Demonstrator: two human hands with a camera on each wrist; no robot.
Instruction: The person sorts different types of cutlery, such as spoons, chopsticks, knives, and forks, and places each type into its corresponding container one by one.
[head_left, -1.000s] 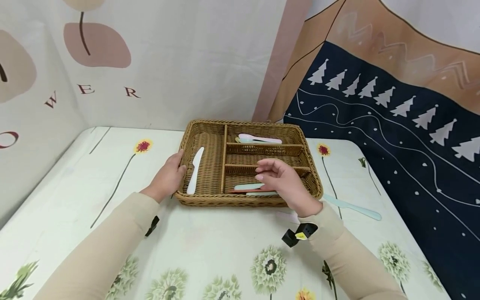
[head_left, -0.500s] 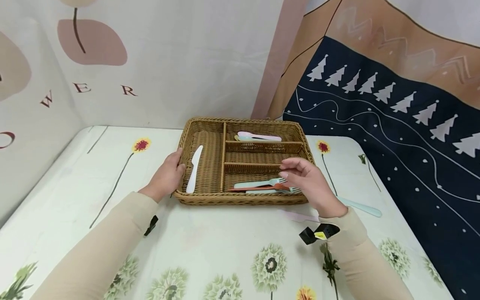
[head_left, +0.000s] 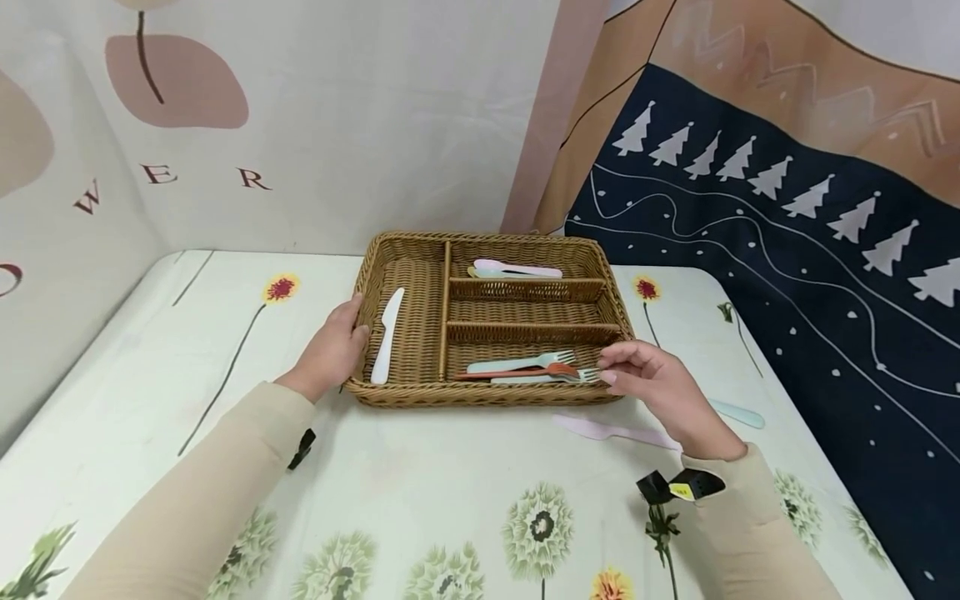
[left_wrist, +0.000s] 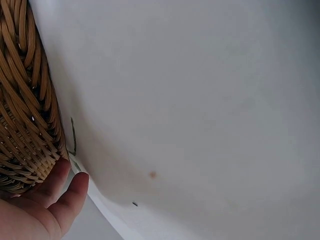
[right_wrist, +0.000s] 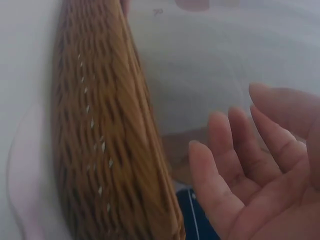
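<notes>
A brown wicker cutlery tray (head_left: 487,398) with divided compartments stands on the table. At its left end my left hand (head_left: 326,350) holds the rim, and in the left wrist view fingertips (left_wrist: 62,167) meet the woven wall. Just over the front right corner, my right hand (head_left: 660,392) is loosely curled with nothing in it. The front compartment holds mint forks (head_left: 517,364) and an orange fork (head_left: 517,374). A white knife (head_left: 387,337) lies in the left compartment. Pink and pale spoons (head_left: 517,269) are in the back one.
On the table in front of the tray lies a pink knife (head_left: 615,431). A mint knife (head_left: 738,413) lies to the right, partly hidden by my right hand. A patterned cloth wall (head_left: 360,125) rises behind the table.
My right hand has moved right, from above the front compartment to the tray's right corner, uncovering the forks and the pink knife. The left hand stays at the rim.
</notes>
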